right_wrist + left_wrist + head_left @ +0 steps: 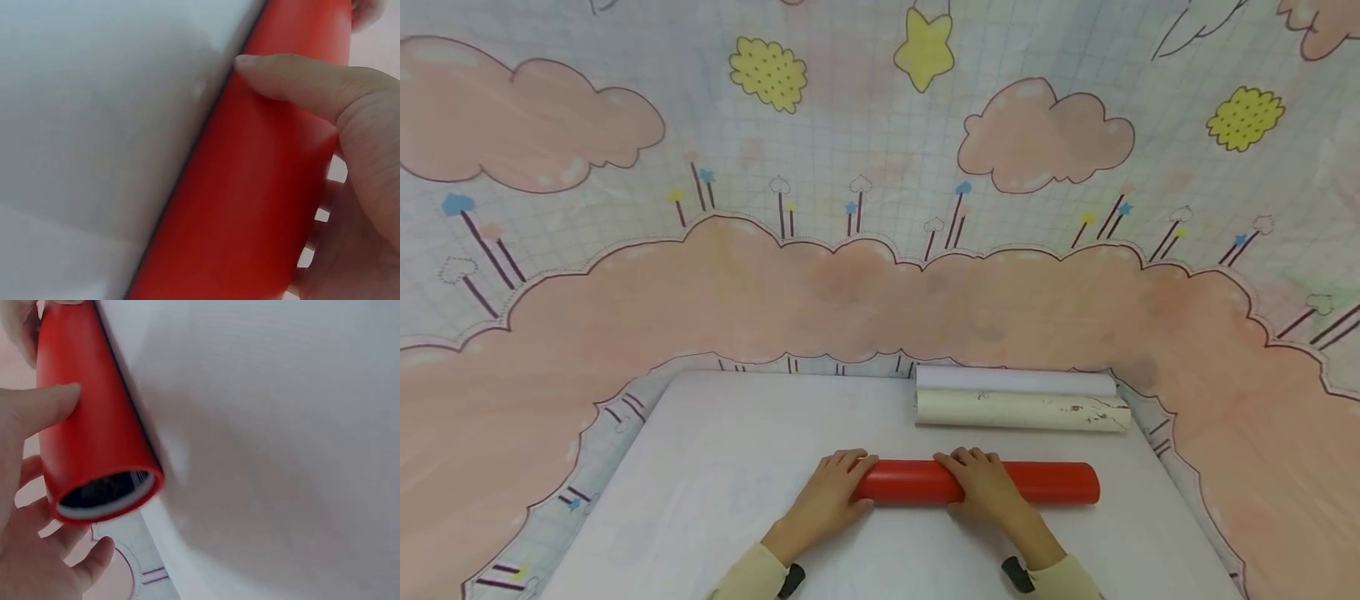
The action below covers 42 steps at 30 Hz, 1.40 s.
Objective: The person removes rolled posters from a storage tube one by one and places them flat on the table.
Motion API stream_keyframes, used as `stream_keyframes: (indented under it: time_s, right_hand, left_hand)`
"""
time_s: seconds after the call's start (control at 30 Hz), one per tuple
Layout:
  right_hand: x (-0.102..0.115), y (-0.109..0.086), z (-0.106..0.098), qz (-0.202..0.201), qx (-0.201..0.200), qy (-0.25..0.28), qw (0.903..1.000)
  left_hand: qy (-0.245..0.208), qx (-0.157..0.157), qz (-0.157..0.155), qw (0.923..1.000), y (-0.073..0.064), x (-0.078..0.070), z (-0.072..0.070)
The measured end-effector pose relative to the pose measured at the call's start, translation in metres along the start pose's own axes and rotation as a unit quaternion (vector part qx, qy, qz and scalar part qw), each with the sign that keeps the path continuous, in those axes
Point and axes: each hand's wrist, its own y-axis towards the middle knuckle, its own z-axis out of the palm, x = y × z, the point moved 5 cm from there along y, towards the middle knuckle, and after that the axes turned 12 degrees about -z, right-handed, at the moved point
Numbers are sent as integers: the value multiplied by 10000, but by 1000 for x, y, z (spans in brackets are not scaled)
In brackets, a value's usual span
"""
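A long red roll (1056,482) lies crosswise on the white tabletop (722,442). My left hand (831,493) grips its left end, thumb on the near side and fingers over the far side. Around the middle of the roll, my right hand (988,490) holds it the same way. The left wrist view shows the open end of the red roll (94,431), hollow with a pale inner wall and a dark inside. In the right wrist view the right thumb (294,78) presses on the red surface; the fingertips are hidden behind the roll.
Behind the red roll, a white roll (1015,380) and a cream roll (1015,410) with brownish marks lie side by side near the table's far edge. A printed curtain-like sheet (850,292) with clouds and stars surrounds the table's back and sides.
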Motion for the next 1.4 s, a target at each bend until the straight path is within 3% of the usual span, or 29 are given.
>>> stream_keyframes:
  time_s: [0.17, 0.27, 0.33, 0.47, 0.5, 0.53, 0.57, 0.73, 0.77, 1.0, 1.27, 1.4]
  right_hand:
    - [4, 5, 11, -16, 49, 43, 10000]
    - [6, 7, 11, -78, -78, 66, 9999]
    - [6, 9, 11, -86, -148, 41, 9998]
    - [5, 10, 11, -113, -221, -75, 9997]
    - [4, 10, 10, -105, -229, -75, 9997]
    - [4, 10, 10, -113, -238, -75, 9996]
    - [4, 10, 10, -121, -244, -88, 9996]
    - [3, 11, 10, -96, -238, -2, 9997]
    - [3, 11, 10, -83, -230, 19, 9997]
    - [5, 14, 11, -97, -198, 17, 9998]
    - [6, 14, 10, -112, -207, -6, 9997]
    - [6, 13, 9, -155, -239, -104, 9995]
  left_hand:
    - [-717, -252, -631, 9951, -11, 21, -7]
    - [-1663, -285, -1083, 9797, -18, 31, -11]
    - [-2550, -191, -1400, 9566, -21, 37, -13]
    - [-3976, 87, -1930, 8970, -23, 45, -11]
    - [-4154, 155, -2054, 8860, -23, 47, -9]
    - [-4238, 206, -2115, 8805, -22, 48, -8]
    - [-4276, 255, -2143, 8778, -22, 48, -7]
    - [-4096, 448, -2200, 8842, -19, 47, 0]
    - [-4116, 511, -2227, 8822, -18, 48, 2]
    - [-4571, 1098, -2434, 8484, -15, 54, 17]
    - [-4768, 1228, -2254, 8407, -14, 52, 17]
    - [-4676, 1243, -2228, 8463, -12, 49, 17]
